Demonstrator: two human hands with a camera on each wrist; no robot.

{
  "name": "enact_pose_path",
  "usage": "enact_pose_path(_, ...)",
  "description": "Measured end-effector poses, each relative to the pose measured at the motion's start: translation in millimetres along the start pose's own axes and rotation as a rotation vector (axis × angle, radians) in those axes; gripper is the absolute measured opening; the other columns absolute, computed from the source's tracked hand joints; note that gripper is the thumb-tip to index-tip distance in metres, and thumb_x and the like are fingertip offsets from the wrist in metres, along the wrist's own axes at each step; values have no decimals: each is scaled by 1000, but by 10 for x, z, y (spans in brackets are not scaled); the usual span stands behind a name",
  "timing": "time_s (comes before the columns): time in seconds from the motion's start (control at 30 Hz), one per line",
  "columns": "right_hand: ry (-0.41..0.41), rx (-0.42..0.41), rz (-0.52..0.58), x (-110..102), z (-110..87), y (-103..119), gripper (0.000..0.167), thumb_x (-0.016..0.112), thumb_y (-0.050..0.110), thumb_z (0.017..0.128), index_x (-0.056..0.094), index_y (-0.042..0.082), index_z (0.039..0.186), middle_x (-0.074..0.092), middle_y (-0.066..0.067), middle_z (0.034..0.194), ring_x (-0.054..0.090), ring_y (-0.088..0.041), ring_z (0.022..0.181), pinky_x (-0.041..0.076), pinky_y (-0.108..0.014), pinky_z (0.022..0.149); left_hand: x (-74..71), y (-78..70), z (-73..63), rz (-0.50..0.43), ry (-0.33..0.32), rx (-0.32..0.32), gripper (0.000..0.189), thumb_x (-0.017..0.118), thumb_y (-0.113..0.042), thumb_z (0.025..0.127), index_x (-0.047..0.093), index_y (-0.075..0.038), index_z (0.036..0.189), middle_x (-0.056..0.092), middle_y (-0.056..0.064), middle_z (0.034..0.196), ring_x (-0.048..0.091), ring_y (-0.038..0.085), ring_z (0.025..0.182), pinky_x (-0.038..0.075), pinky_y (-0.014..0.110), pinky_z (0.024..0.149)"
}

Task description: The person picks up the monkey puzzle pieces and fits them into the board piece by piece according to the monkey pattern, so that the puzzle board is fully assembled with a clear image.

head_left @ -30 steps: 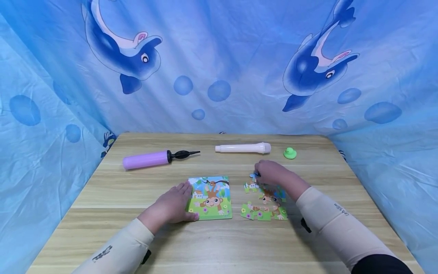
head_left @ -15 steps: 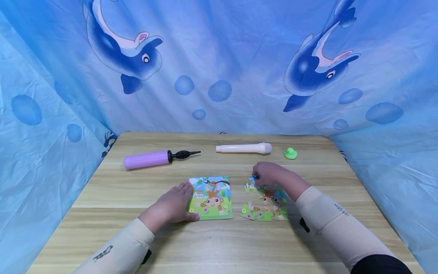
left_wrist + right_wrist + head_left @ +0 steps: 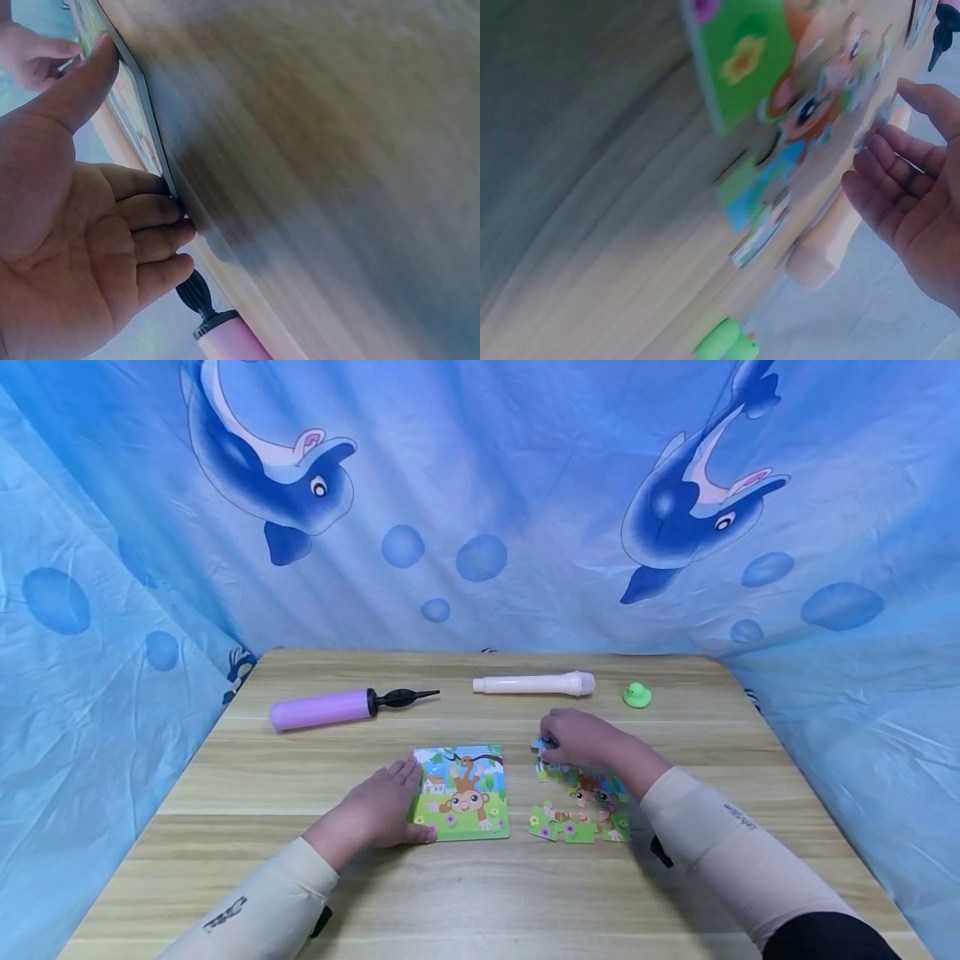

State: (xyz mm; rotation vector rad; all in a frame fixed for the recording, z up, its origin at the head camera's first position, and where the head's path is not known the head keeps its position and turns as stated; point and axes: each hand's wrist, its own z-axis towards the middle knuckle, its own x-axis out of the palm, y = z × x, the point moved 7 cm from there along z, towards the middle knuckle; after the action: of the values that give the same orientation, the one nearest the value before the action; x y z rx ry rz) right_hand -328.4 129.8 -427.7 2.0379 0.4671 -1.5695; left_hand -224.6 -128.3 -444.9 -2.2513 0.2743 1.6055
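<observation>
A square monkey-picture board [image 3: 467, 822] lies flat near the middle of the table. My left hand [image 3: 380, 804] rests along its left edge, and the left wrist view has the thumb on the board with the fingertips against its side. To the right, my right hand [image 3: 579, 739] pinches a puzzle piece [image 3: 874, 127] between thumb and fingers, low over the table. The piece is partly hidden by the hand in the head view. Several joined and loose jigsaw pieces [image 3: 578, 832] with a like monkey picture lie below this hand, with gaps between some.
A purple balloon pump [image 3: 322, 710] with a black nozzle lies at the back left of the wooden table [image 3: 465, 910]. Behind the board is a white toy microphone [image 3: 528, 685]. A green toy duck [image 3: 637, 696] sits farther right. A blue dolphin-print curtain [image 3: 480, 485] surrounds the table.
My right hand has shifted left with the puzzle piece, which now sits at the upper left of the jigsaw pieces. My left hand and the board have stayed put.
</observation>
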Motion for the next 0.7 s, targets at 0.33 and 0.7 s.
enact_pose_path(0.33,-112,-171,-80,-51,264,564,30,69,35,91,66,10,106,56,1,93,50,-11,79,49,-30,73,-4,8,-7,-12,11,-6,103,68,-62,83,28,4,152,23,23,160,22,38,148,22,50,121)
enact_pose_path(0.7,-42,-233,-123,98,555,1068,26,66,38,92,63,14,100,51,4,89,46,-13,80,41,-28,70,0,14,4,5,12,-2,104,67,-63,83,28,4,152,23,23,160,23,38,148,23,50,121)
